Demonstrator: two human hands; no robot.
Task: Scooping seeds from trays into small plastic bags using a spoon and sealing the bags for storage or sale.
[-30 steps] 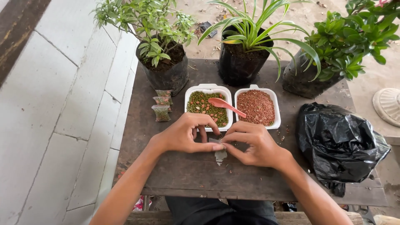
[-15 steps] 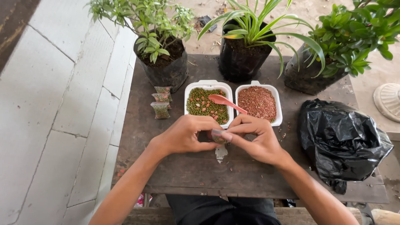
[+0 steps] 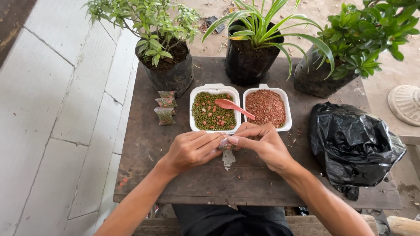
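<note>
Three potted plants (image 3: pixel 250 48) behind trays (image 3: pixel 214 89)

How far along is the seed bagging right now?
Done: three small filled packets lie beside the left plant bag. In hand: the left hand and right hand pinch a small clear bag between their fingers; its fill cannot be told. Left: the green-seed tray, with a pink spoon across it, and the red-seed tray look full.

Weathered dark wooden table (image 3: pixel 175 183), surface stained. On it: three potted plants in black bags (image 3: pixel 168 72) along the far edge, two white trays (image 3: pixel 238 94) side by side mid-table, three small filled packets (image 3: pixel 165 107) left of them, crumpled black plastic bag (image 3: pixel 354 144) at right.
</note>
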